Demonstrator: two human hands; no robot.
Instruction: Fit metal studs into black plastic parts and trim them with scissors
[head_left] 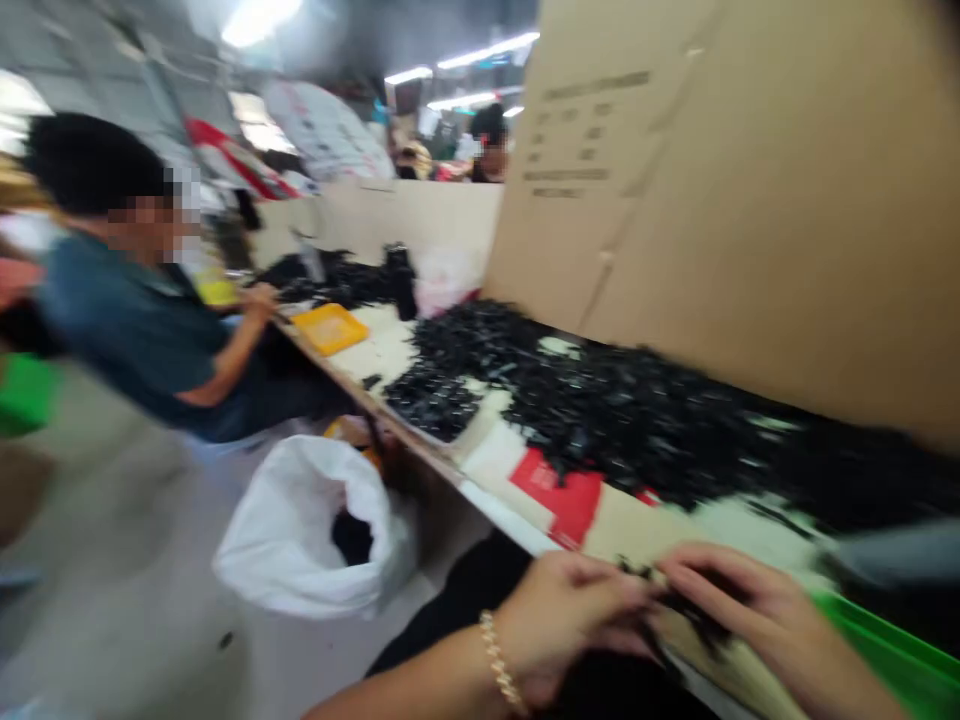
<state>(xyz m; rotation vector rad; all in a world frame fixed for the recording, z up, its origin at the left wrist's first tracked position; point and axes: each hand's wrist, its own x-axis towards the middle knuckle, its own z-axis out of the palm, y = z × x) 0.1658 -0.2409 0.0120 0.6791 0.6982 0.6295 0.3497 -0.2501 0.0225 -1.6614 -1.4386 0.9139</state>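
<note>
My left hand, with a gold-coloured bracelet at its wrist, pinches a small black piece near the table's front edge. Close beside it on the right, my right hand has its fingers closed on black pieces too. Blur hides the exact kind of these pieces; they look thin and strip-like. Just beyond both hands, a long heap of similar black pieces covers the table. A red-and-white sheet lies partly under the heap's near side.
Behind the heap stands a tall cardboard sheet. A green tray is at the lower right. On the floor to the left sits an open white sack. Farther along the table are a yellow tray and a seated person.
</note>
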